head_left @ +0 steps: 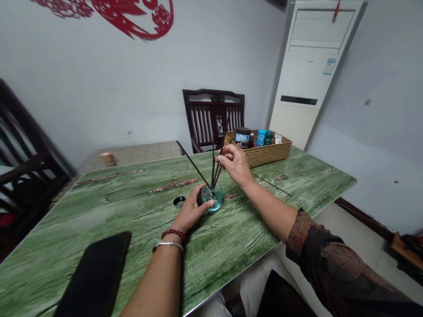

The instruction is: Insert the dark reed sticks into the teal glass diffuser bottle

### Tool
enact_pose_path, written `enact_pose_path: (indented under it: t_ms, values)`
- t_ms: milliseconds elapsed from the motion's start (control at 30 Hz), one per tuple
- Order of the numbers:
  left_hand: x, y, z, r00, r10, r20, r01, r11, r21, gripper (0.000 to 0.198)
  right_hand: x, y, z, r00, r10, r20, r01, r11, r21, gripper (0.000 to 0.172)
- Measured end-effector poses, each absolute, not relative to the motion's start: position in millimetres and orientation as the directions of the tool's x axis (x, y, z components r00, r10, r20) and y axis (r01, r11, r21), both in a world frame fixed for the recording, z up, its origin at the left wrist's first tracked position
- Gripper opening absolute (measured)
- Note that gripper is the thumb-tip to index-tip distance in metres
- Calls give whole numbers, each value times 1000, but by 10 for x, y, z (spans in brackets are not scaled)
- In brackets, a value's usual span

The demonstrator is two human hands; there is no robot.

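Note:
A small clear bluish glass bottle stands on the green wood-patterned table. Several thin dark reed sticks rise from its mouth, fanning out at different angles. My left hand is wrapped around the bottle's left side, thumb across its front. Above the bottle, my right hand pinches one of the dark sticks between thumb and fingers. A black ring-shaped cap lies on the table left of the bottle. One loose dark stick rests on the table, partly behind my right forearm.
Behind my right hand is a woven basket holding jars and bottles. A black flat mat lies at the front left. Farther back are a small wooden block, a dark chair and a white floor-standing air conditioner.

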State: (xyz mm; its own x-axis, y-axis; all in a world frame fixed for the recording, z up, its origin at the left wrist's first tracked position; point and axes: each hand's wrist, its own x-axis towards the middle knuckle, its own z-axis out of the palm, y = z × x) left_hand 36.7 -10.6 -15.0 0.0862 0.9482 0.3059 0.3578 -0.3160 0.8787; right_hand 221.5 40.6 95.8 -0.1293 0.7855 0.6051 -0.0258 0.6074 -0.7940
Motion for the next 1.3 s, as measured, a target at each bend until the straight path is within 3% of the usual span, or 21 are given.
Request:
enact_pose_path:
  t_ms: [167, 333, 467, 600, 733, 833, 900, 1033, 1300]
  values:
    - [373, -110, -136, 93, 946, 310, 354, -322, 878, 79, 2103, 416, 834, -191, 799, 571, 189, 601, -777, 10]
    - [377, -109, -123, 100, 942, 321, 352, -335, 874, 79, 2087, 345, 811, -296, 809, 508, 461, 587, -666, 8]
    - [374, -116, -123, 101, 942, 321, 370, -335, 867, 80, 2183, 226, 852, -345, 778, 525, 464, 628, -625, 7]
    - [368, -117, -133, 92, 946, 310, 368, -322, 872, 79, 2609, 189, 845, -226, 736, 638, 462, 657, -595, 13]
    - [363, -106, -140, 82, 947, 309, 379, -316, 870, 79, 3286, 333, 650, -44, 829, 558, 762, 389, -518, 21]
    - [354, -96, -144, 69, 945, 319, 401, -319, 859, 76, 3678, 446, 396, 36, 930, 367, 936, 97, -337, 27]
    - [344, -90, -148, 70, 945, 319, 411, -319, 854, 77, 3813, 481, 233, 57, 961, 269, 980, -3, -199, 31]
    - [323, -82, -163, 95, 948, 305, 430, -315, 846, 83, 3867, 496, 40, 59, 979, 196, 998, -51, -46, 34]
    - [353, -73, -172, 64, 948, 312, 464, -305, 832, 82, 3823, 496, 17, 50, 989, 140, 999, -48, -16, 36]
